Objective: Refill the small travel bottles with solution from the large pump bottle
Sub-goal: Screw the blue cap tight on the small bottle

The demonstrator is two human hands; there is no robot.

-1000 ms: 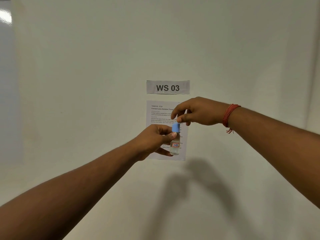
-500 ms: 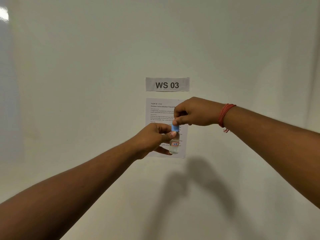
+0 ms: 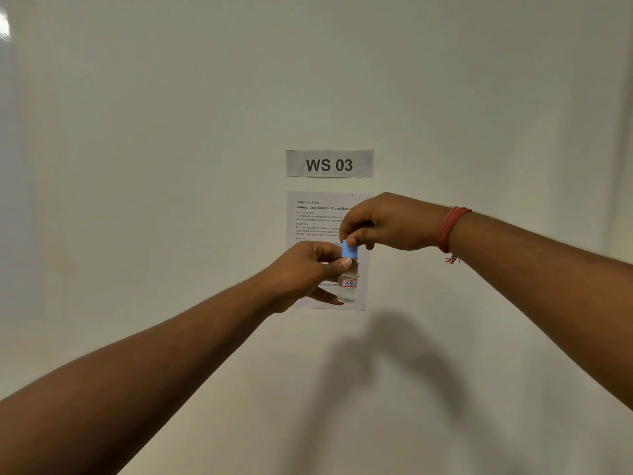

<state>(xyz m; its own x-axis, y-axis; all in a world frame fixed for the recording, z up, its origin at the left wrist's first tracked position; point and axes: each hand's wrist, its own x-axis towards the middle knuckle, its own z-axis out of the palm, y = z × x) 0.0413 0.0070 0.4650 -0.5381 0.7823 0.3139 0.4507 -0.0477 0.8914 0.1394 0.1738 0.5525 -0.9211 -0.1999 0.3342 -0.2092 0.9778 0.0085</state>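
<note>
A small clear travel bottle point(image 3: 348, 285) with a red-bordered label reading 17B is held upright in the air before a white wall. My left hand point(image 3: 305, 271) grips its body from the left, thumb across its shoulder. A light blue cap point(image 3: 349, 249) sits on the bottle's neck. My right hand point(image 3: 383, 222) reaches in from the right and pinches the cap's top with fingertips. A red thread band circles that wrist. The large pump bottle is not in view.
A paper sign reading WS 03 point(image 3: 329, 163) is fixed to the white wall point(image 3: 171, 166). Below it hangs a printed task sheet point(image 3: 315, 217), partly covered by my hands. Shadows of my arms fall on the wall lower down.
My right hand came down from just above the cap and now pinches it. The bottle stays in my left hand at nearly the same spot.
</note>
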